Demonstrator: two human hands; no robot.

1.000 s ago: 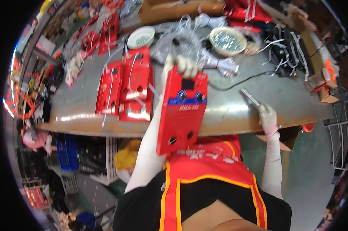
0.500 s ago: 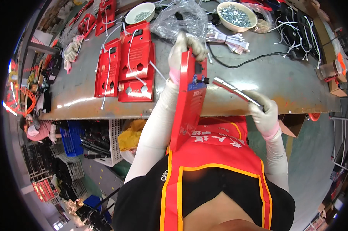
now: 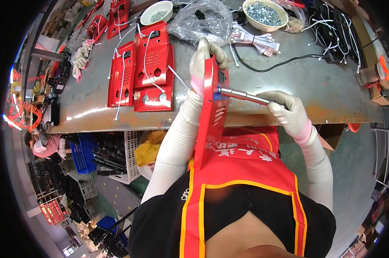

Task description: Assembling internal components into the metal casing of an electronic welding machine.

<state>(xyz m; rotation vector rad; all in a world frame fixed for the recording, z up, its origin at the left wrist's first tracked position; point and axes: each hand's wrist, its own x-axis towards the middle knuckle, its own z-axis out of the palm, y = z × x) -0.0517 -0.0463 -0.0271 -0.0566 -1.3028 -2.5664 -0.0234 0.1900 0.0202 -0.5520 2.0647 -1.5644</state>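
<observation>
My gloved left hand (image 3: pixel 208 56) grips the top of a red metal panel (image 3: pixel 211 116), which stands on edge before my apron. A black switch and a blue patch show on the panel's right-hand face. In my gloved right hand (image 3: pixel 288 112) is a silver socket wrench (image 3: pixel 246 96), its fingers wrapped around the handle end. The tool's tip meets the panel's face at the blue patch, below the switch; the fitting under the tip is hidden. Left of my left arm, red panels (image 3: pixel 153 64) with white cables lie on the metal table (image 3: pixel 289 84).
Two bowls of small metal parts, a white bowl (image 3: pixel 156 13) and a cream bowl (image 3: pixel 265 15), stand at the back beside a clear plastic bag (image 3: pixel 201 21). A bundle of white cables (image 3: pixel 254 39) and a black cable (image 3: pixel 280 65) lie nearby. Another person (image 3: pixel 46 145) is at far left.
My right hand has moved left and slightly up, bringing the socket wrench from beside the panel into contact with its face. My left hand keeps its hold on the panel.
</observation>
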